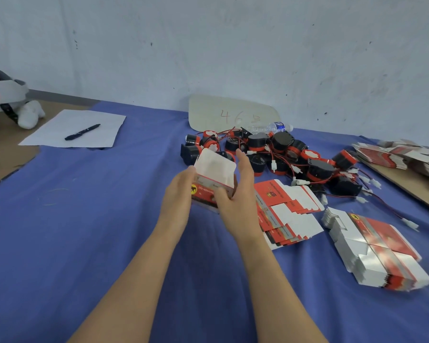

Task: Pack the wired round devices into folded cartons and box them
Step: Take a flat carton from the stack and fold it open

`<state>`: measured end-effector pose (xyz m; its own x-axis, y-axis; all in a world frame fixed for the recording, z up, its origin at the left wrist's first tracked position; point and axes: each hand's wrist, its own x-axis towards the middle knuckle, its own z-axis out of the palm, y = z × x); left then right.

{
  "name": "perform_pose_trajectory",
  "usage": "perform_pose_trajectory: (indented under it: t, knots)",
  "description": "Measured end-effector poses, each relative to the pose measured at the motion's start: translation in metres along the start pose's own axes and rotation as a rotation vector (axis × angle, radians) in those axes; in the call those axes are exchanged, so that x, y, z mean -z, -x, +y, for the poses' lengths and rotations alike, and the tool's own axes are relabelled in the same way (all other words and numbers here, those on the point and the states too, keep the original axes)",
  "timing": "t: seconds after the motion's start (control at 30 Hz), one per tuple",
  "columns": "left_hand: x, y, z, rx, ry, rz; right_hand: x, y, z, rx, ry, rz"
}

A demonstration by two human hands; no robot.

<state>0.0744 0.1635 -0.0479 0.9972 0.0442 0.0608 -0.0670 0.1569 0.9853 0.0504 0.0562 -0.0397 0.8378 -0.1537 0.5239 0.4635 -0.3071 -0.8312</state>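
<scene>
1 red-and-white carton (214, 178) is held above the blue cloth (84, 219), top flap open. The left hand (181, 191) curls round its left side. The right hand (240, 196) pinches it with thumb and near-straight fingers. Just behind it lies 1 tangled pile of wired round devices (282, 154), too overlapped to count, and 2 stacks of flat cartons (377, 253) lie to the right.

Single head-worn wide-angle view, looking forward and down, close over table (60, 243), facing wall (208, 45)

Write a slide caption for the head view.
Left hand and right hand hold an open-flapped carton before a pile of wired round devices on blue cloth.
</scene>
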Motion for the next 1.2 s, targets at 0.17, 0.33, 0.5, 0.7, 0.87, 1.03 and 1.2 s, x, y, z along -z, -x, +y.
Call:
perform_pose_trajectory:
  t: [0.17,0.33,0.5,0.7,0.87,1.03,1.2]
  knots:
    - [0.002,0.001,-0.013,-0.289,-0.277,-0.04,-0.004,-0.001,0.012,-0.153,-0.08,0.14]
    - [0.002,0.002,-0.019,-0.311,-0.336,0.022,-0.006,-0.001,0.023,-0.21,0.025,0.152]
    - [0.003,-0.004,-0.023,-0.177,-0.381,0.137,-0.015,0.005,0.026,-0.152,0.243,-0.033]
    - [0.002,0.0,-0.025,-0.162,-0.347,0.136,-0.012,0.004,0.026,-0.208,0.157,0.056]
    - [0.004,-0.003,-0.021,-0.151,-0.168,0.111,-0.004,-0.002,0.019,-0.328,-0.119,0.106]
    - [0.007,-0.003,-0.017,0.017,0.072,0.129,0.004,-0.003,0.016,-0.309,0.024,-0.082]
    - [0.008,-0.001,-0.014,0.074,0.204,0.11,0.016,-0.005,0.02,-0.297,0.276,-0.316]
